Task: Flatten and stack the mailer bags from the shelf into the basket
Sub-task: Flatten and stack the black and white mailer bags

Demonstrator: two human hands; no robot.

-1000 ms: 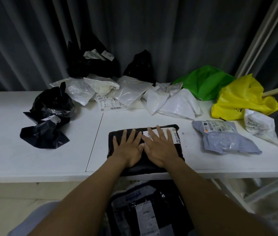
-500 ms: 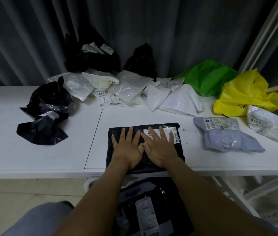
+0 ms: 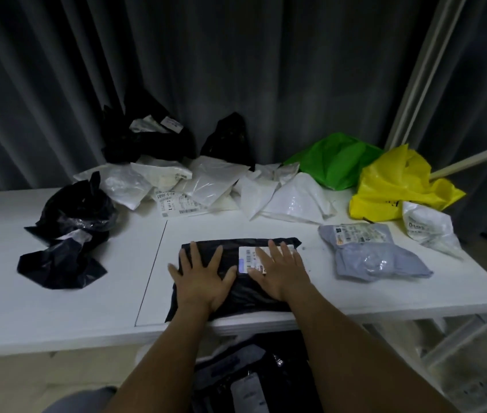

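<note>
A black mailer bag (image 3: 237, 289) with a white label lies flat at the front edge of the white shelf (image 3: 57, 317). My left hand (image 3: 200, 281) presses palm-down on its left half, fingers spread. My right hand (image 3: 281, 272) presses palm-down on its right half, partly covering the label. Below the shelf edge, between my arms, flattened dark bags (image 3: 248, 377) lie stacked; the basket holding them is mostly hidden.
Crumpled black bags (image 3: 66, 234) sit at left, more black bags (image 3: 146, 138) at the back. White bags (image 3: 212, 186) fill the middle back, green (image 3: 334, 159) and yellow (image 3: 397, 186) bags back right. A grey bag (image 3: 370, 251) lies right of my hands.
My hands have slid apart across the black bag, the left toward its left edge and the right over the label. The camera has tilted slightly.
</note>
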